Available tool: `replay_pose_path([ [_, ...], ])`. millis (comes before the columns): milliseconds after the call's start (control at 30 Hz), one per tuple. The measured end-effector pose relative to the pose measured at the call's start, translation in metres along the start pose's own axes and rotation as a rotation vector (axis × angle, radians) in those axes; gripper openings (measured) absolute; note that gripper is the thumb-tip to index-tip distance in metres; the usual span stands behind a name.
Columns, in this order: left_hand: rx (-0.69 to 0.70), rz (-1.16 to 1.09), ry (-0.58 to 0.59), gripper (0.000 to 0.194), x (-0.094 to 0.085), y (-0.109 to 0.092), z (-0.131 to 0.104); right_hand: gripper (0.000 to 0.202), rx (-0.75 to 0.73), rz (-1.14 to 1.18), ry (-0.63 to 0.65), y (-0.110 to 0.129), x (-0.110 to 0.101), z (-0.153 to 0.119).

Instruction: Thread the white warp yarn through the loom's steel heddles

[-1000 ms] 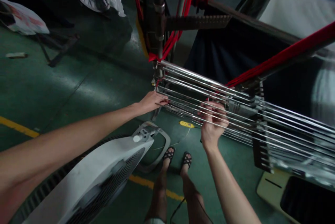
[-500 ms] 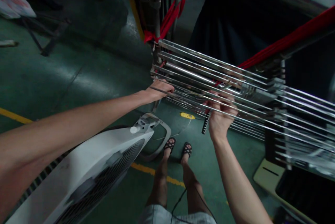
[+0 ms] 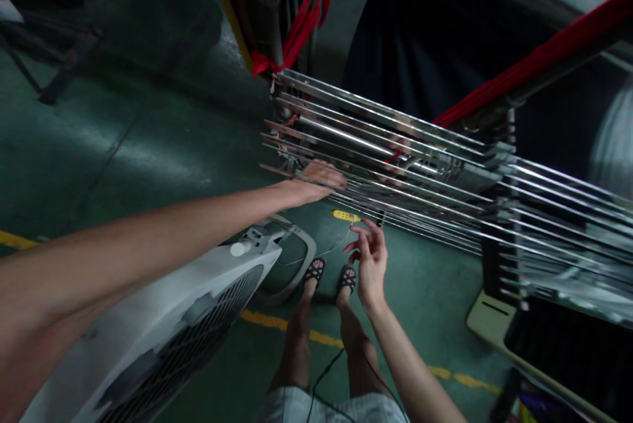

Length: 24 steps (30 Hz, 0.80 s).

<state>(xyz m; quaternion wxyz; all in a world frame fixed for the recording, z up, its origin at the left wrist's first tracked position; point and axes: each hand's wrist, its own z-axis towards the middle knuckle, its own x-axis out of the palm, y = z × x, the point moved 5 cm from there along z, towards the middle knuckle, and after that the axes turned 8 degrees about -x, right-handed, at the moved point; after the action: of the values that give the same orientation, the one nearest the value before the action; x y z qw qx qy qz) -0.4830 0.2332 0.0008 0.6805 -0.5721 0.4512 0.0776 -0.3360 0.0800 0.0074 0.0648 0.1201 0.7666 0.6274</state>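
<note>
A frame of long, thin metal bars (image 3: 395,116) runs across the middle of the head view, sloping down to the right. My left hand (image 3: 321,178) is closed around one or more bars near the frame's left end; its fingertips are partly hidden. Several bar ends (image 3: 270,125) stick out to the left beyond the frame's end. My right hand (image 3: 370,255) is below the bars and apart from them, with its fingers loosely curled, spread and holding nothing. A small black piece (image 3: 380,217) shows just above the right fingertips.
Beside my left forearm stands a white floor fan (image 3: 198,304). A yellow power strip (image 3: 346,215) with a cord lies on the green floor. Red cloth strips (image 3: 297,37) are tied to the upright post. At lower right is a cream-coloured piece with a slot (image 3: 489,311).
My right hand has let go of the bars, moving down and left with its fingers opening. My left hand has shifted right along the bars, and several bar ends now jut out left.
</note>
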Motion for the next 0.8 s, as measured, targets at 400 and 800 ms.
replay_pose_path([
  [400,0.019,0.292,0.019,0.027,0.025,-0.039,-0.002,0.046,0.087,0.222,-0.082,-0.015,-0.002,0.029],
  [800,-0.022,0.063,0.055,0.013,0.032,-0.043,0.002,0.029,0.077,0.199,0.105,-0.015,0.026,0.04],
])
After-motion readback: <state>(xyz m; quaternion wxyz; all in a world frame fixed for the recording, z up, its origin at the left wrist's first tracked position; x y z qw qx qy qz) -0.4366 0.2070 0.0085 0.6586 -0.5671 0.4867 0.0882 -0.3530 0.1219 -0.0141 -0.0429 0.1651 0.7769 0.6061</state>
